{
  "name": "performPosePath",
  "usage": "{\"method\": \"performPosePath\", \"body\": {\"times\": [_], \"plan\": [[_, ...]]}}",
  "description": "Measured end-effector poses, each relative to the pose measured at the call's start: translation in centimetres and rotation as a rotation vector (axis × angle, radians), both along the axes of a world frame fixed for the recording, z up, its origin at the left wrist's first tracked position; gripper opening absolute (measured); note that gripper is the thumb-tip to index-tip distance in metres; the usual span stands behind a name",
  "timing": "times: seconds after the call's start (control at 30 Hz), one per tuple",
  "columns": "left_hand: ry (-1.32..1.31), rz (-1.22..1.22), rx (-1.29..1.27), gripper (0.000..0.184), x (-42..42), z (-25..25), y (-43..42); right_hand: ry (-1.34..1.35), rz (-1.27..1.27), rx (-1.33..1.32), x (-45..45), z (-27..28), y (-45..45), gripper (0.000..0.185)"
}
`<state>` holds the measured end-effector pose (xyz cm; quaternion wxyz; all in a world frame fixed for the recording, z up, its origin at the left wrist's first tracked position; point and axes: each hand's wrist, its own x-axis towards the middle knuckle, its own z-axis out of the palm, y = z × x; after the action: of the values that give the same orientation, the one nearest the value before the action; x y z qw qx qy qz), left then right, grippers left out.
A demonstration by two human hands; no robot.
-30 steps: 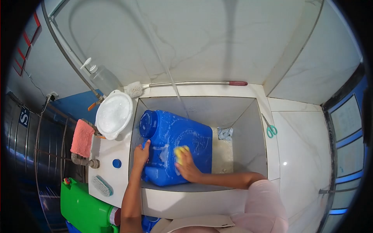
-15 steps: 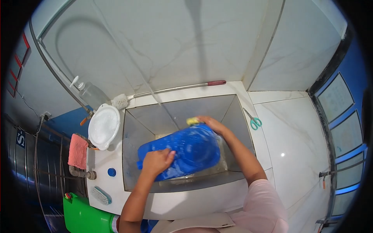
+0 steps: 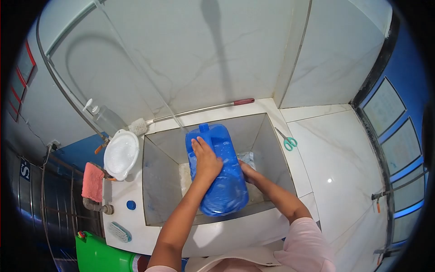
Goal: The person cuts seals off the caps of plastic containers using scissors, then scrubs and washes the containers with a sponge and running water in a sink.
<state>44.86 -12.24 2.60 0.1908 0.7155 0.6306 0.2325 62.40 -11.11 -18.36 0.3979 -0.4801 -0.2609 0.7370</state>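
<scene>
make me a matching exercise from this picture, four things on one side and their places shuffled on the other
Things
1. blue jug
2. scissors
3. pink cloth
4. long-handled brush

Places
A. on the ledge right of the sink
B. along the ledge between sink and back wall
C. under the left hand
D. far left, just above a pipe

Pairs: 1-C, 2-A, 3-D, 4-B

Back wall (image 3: pixel 154 50): pale marble-look, grey veins, dark shadow streak (image 3: pixel 218 50) down it. Left wall (image 3: pixel 56 104) – blue lower patch (image 3: pixel 81 139). Right: glossy white tiling (image 3: pixel 328 145) – one bright glare spot (image 3: pixel 329 180), blue-framed panes (image 3: pixel 384 105) beyond.
</scene>
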Motion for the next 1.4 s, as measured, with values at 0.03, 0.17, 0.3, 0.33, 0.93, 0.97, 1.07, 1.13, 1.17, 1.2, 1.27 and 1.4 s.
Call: {"method": "performPosePath", "body": {"times": [0.03,0.17,0.3,0.33,0.93,0.97,1.07,1.13,1.17,1.2,1.27,1.4], "plan": [[0.008,0.007,0.005,0.093,-1.3,-0.7,0.3,-0.055,-0.115,0.019,-1.0,-2.1,0.6,0.058],[-0.048,-0.344,0.01,0.093,-4.7,-0.8,-0.5,-0.953,-0.472,0.823,-4.6,17.3,0.9,0.036],[-0.03,-0.294,0.071,0.065,-6.0,0.1,-1.7,-1.177,-0.499,1.128,-7.6,19.5,-2.1,0.024],[-0.032,-0.287,0.076,0.065,-6.3,0.2,-1.6,-1.223,-0.522,1.112,-6.9,18.7,-2.2,0.023],[0.18,-0.492,-0.183,0.045,-12.5,0.5,-5.3,-0.692,0.787,1.348,-7.5,20.8,2.0,0.036],[0.121,-0.46,-0.058,0.046,-13.1,-0.6,-5.2,-0.686,0.786,1.351,-6.7,19.7,2.7,0.036],[0.035,-0.39,0.067,0.046,-14.4,-2.2,-5.7,-0.551,0.368,0.687,-3.7,10.3,5.7,0.036],[0.009,-0.354,0.098,0.047,-14.8,-2.4,-4.6,-0.48,0.295,0.845,-5.8,11.4,5.5,0.036],[-0.029,-0.287,0.04,0.047,-14.9,-2.6,-4.9,-0.398,0.233,0.973,-7.4,12.4,4.6,0.036],[-0.061,-0.221,-0.024,0.047,-15.2,-2.9,-5.5,-0.338,0.265,1.08,-8.8,14.7,4.2,0.038],[-0.141,-0.168,-0.062,0.045,-16.0,-3.5,-5.4,-0.311,0.299,0.886,-8.8,12.9,5.6,0.038],[-0.322,0.024,-0.081,0.038,-18.4,-5.8,-3.2,-0.588,0.303,0.431,-3.0,-4.8,9.4,0.04]]}}
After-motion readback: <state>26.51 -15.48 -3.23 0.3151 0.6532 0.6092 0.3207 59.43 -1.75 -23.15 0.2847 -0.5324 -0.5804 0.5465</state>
